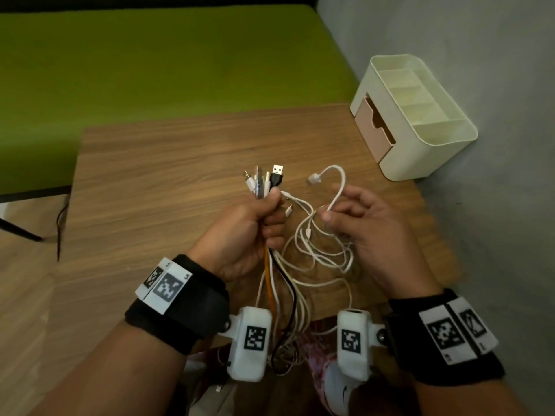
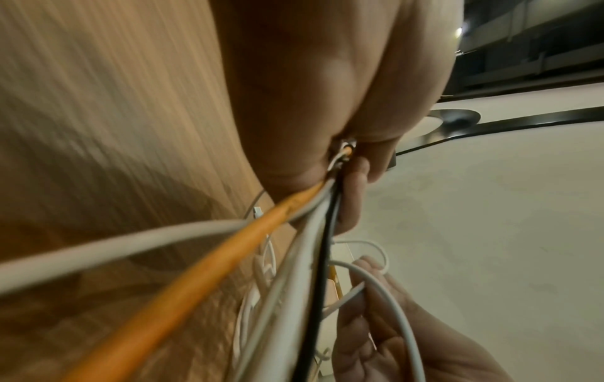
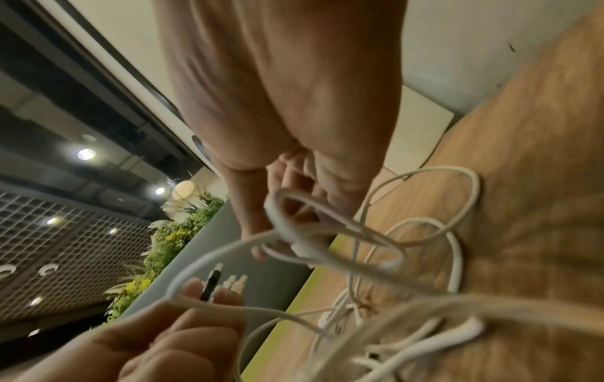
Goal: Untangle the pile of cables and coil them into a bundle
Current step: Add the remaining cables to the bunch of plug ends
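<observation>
My left hand (image 1: 270,211) grips a bunch of cable ends upright above the wooden table (image 1: 165,175). Several plugs (image 1: 264,181), among them a black USB plug, stick out of its top. An orange cable (image 1: 268,283), a black cable (image 1: 290,286) and white ones hang from the fist past the table's near edge. My right hand (image 1: 330,213) pinches a white cable (image 1: 339,187) whose plug end (image 1: 313,178) arcs up and to the left. Loose white loops (image 1: 318,250) lie tangled between both hands. The left wrist view shows the orange cable (image 2: 196,271) running out of the fist (image 2: 346,165).
A cream desk organizer (image 1: 420,115) with a pink drawer stands at the table's back right, against the grey wall (image 1: 495,70). A green surface (image 1: 150,55) lies beyond the table's far edge. A dark cable (image 1: 60,223) hangs at the table's left side.
</observation>
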Tool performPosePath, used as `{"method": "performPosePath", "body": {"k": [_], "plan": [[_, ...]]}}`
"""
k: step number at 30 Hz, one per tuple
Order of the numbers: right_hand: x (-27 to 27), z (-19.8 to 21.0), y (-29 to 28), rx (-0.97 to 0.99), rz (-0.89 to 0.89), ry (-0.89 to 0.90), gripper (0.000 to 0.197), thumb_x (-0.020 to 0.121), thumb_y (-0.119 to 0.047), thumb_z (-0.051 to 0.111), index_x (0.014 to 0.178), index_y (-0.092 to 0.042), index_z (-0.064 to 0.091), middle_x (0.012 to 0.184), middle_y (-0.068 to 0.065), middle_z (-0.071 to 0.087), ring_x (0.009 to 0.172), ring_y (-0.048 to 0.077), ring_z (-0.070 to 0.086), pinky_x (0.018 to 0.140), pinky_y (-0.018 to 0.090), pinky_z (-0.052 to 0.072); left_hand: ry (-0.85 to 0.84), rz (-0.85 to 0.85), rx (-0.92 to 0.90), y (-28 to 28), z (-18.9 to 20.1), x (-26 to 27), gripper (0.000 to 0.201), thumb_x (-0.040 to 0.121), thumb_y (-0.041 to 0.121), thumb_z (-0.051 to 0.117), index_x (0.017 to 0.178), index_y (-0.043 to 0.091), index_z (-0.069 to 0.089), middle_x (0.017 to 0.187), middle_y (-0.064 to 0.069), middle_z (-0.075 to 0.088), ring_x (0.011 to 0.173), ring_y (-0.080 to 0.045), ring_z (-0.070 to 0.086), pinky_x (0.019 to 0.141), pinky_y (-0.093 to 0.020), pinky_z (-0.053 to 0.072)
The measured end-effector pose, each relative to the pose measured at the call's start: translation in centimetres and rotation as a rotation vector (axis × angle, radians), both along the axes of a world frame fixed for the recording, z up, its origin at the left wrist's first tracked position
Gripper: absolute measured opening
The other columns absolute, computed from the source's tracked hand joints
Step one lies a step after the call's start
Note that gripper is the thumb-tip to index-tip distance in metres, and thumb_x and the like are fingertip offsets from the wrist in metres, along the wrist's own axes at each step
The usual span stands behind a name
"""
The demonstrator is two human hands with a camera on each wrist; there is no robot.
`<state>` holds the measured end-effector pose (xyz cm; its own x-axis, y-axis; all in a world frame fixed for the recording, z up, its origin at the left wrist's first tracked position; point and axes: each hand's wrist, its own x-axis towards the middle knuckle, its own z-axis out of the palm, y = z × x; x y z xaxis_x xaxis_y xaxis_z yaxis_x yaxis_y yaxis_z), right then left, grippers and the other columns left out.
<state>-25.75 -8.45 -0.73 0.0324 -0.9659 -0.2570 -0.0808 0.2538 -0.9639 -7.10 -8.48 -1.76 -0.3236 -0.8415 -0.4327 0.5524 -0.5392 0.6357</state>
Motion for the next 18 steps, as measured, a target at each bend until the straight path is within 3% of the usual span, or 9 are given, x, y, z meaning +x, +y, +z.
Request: {"method": "performPosePath", "body": {"k": [5,8,11,13,16,17,18], "plan": [[0.8,-0.7,1.2,-0.07,0.208,0.32,0.015,0.079,-0.011,0.08,0.082,-0.022,0.071,0.078,-0.004,0.072,0.072,0.006,0.068,0.067,0.021,0.055,-0.096,0.041,-0.055,0.0,-0.3,-1.4,0.021,0.085,0.02,0.057,0.097,0.003,0.056,0.055,0.005,0.029,0.043,-0.003,0.025,0.038,-0.015,0.022],[1.5,-1.3,1.6,-0.178,0.291,0.476,0.018,0.08,-0.015,0.078,0.075,-0.026,0.066,0.073,-0.011,0.068,0.069,0.001,0.064,0.061,0.016,0.048,-0.187,0.017,-0.097,-0.1,-0.7,-2.1,0.018,0.079,0.016,0.065,0.088,0.002,0.058,0.054,0.003,0.034,0.041,-0.003,0.025,0.037,-0.015,0.019],[1.4,-1.3,1.6,-0.223,0.326,0.485,0.027,0.082,-0.016,0.074,0.075,-0.039,0.061,0.07,-0.017,0.066,0.068,-0.001,0.063,0.059,0.013,0.045,-0.231,-0.012,-0.133,-0.1,-0.9,-2.4,0.011,0.076,0.012,0.07,0.071,0.011,0.06,0.052,0.003,0.038,0.041,-0.003,0.025,0.037,-0.016,0.017],[1.0,-1.0,1.5,-0.153,0.332,0.425,0.026,0.083,-0.018,0.072,0.078,-0.041,0.063,0.075,-0.018,0.068,0.071,0.0,0.065,0.064,0.018,0.051,-0.239,-0.013,-0.121,-0.1,-1.0,-2.3,0.011,0.076,0.013,0.071,0.069,0.014,0.063,0.055,0.001,0.034,0.042,-0.004,0.024,0.038,-0.017,0.015],[0.3,-0.3,1.2,-0.021,0.249,0.252,0.01,0.088,-0.021,0.067,0.091,-0.029,0.073,0.085,-0.004,0.073,0.08,0.014,0.07,0.079,0.041,0.058,-0.241,-0.023,-0.108,-0.1,-1.1,-2.1,0.011,0.081,0.016,0.07,0.078,0.01,0.061,0.06,0.0,0.026,0.043,-0.005,0.021,0.037,-0.017,0.015],[0.1,0.0,1.1,0.016,0.205,0.205,0.011,0.092,-0.031,0.064,0.092,-0.027,0.074,0.086,-0.002,0.074,0.083,0.016,0.07,0.079,0.043,0.057,-0.237,-0.021,-0.103,-0.1,-1.1,-2.1,0.014,0.08,0.019,0.07,0.082,0.009,0.06,0.059,0.002,0.025,0.043,-0.004,0.021,0.037,-0.017,0.015],[0.0,0.1,1.0,0.022,0.173,0.215,0.028,0.095,-0.047,0.056,0.09,-0.027,0.075,0.087,-0.002,0.074,0.083,0.015,0.07,0.078,0.041,0.057,-0.229,-0.017,-0.092,-0.1,-1.0,-2.0,0.018,0.079,0.022,0.07,0.084,0.008,0.059,0.057,0.003,0.024,0.042,-0.004,0.02,0.037,-0.017,0.014]]}}
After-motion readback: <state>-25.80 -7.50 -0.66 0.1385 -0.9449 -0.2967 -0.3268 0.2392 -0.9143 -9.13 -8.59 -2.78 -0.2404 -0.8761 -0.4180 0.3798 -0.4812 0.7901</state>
